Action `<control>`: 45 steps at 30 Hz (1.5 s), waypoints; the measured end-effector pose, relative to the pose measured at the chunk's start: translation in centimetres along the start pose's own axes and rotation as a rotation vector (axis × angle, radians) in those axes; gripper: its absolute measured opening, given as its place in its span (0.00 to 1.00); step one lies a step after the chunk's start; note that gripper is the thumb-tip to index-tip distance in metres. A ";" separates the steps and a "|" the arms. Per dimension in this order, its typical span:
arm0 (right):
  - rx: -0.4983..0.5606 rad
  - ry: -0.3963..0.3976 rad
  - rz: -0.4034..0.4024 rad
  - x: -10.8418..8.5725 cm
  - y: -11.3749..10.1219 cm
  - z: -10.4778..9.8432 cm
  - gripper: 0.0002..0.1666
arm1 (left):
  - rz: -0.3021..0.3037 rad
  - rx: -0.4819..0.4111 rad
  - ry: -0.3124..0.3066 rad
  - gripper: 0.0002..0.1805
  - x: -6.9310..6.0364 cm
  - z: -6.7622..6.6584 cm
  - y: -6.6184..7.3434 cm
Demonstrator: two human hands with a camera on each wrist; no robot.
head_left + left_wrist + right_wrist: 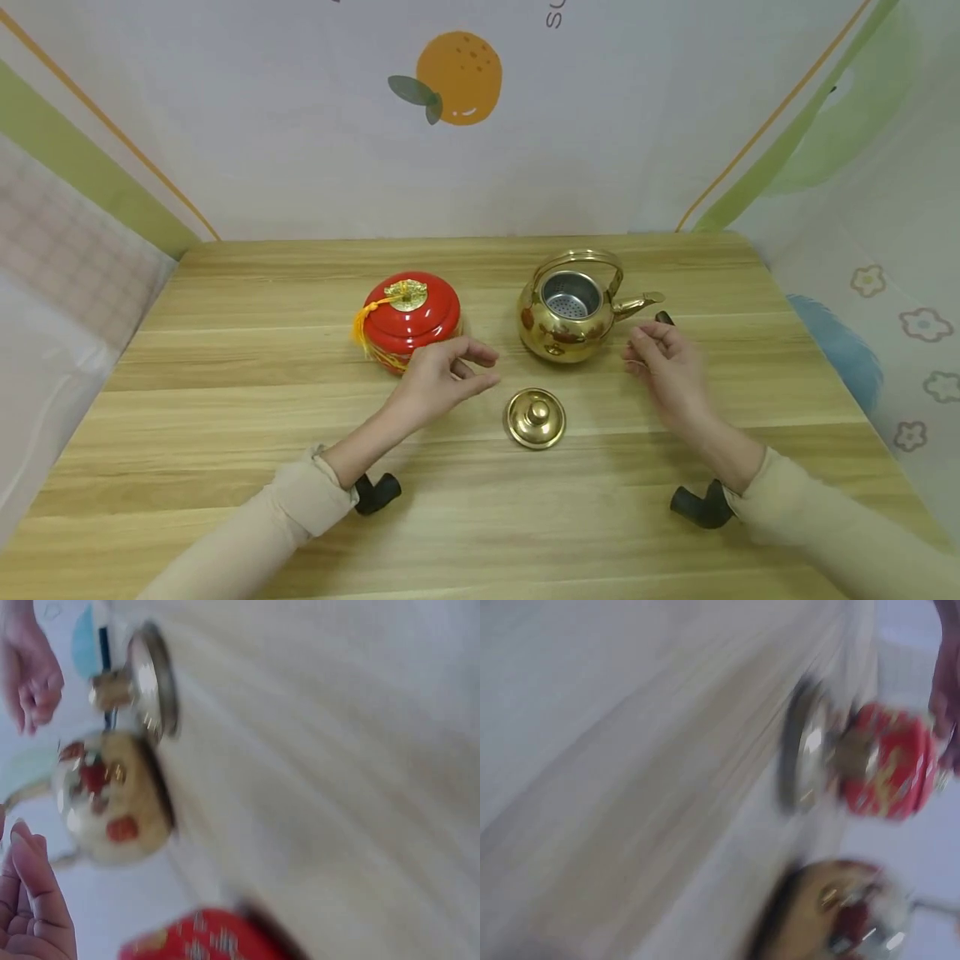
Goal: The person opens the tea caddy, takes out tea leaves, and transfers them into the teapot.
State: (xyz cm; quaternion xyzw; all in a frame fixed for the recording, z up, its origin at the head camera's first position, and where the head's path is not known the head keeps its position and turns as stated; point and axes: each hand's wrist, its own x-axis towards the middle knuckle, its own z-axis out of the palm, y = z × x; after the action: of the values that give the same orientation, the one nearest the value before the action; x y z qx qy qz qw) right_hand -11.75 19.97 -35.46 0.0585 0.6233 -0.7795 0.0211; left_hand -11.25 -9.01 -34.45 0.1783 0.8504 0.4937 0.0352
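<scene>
A gold teapot (558, 333) with its handle raised stands uncovered, a perforated metal strainer (572, 295) showing in its mouth. In front of it the gold lid (536, 418) lies knob up on the table. To the left is a lidded red jar (412, 312) with a yellow tassel. My left hand (447, 372) hovers at the jar's front right, fingers loosely bent, holding nothing. Beyond the spout, my right hand (670, 367) is raised with bent fingers and nothing visible in them. The left wrist view shows the teapot (112, 799) past my left hand (34, 900).
Black curved pieces (702, 505) lie by both wrists, and another dark tip (664, 318) shows behind my right hand. The wooden table (247, 350) meets a printed cloth (300, 150) at its back edge.
</scene>
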 end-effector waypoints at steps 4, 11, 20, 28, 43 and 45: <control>-0.053 -0.082 -0.043 -0.8 -0.2 3.2 0.08 | 0.039 0.022 0.131 0.12 -0.3 -2.4 -0.1; -0.151 -0.193 -0.047 -0.8 0.2 9.2 0.18 | 0.050 0.042 0.313 0.11 -0.1 -6.0 -0.7; -0.195 -0.265 -0.014 0.7 2.0 15.1 0.28 | -0.013 0.108 0.411 0.14 1.0 -8.8 -2.1; -0.266 -0.275 0.007 2.3 3.1 17.3 0.38 | -0.025 0.120 0.349 0.17 1.9 -9.6 -3.2; -0.335 -0.368 0.050 4.5 4.1 18.3 0.50 | -0.077 0.134 0.254 0.17 3.2 -9.5 -3.6; -0.332 -0.380 0.048 4.6 4.2 18.4 0.50 | -0.077 0.137 0.253 0.16 3.2 -9.6 -3.7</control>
State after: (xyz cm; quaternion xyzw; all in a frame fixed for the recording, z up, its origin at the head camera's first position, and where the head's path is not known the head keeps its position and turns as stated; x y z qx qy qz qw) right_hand -17.05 1.30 -36.07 -0.0787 0.7261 -0.6627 0.1656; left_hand -17.51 -17.47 -32.31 0.0838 0.8860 0.4513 -0.0654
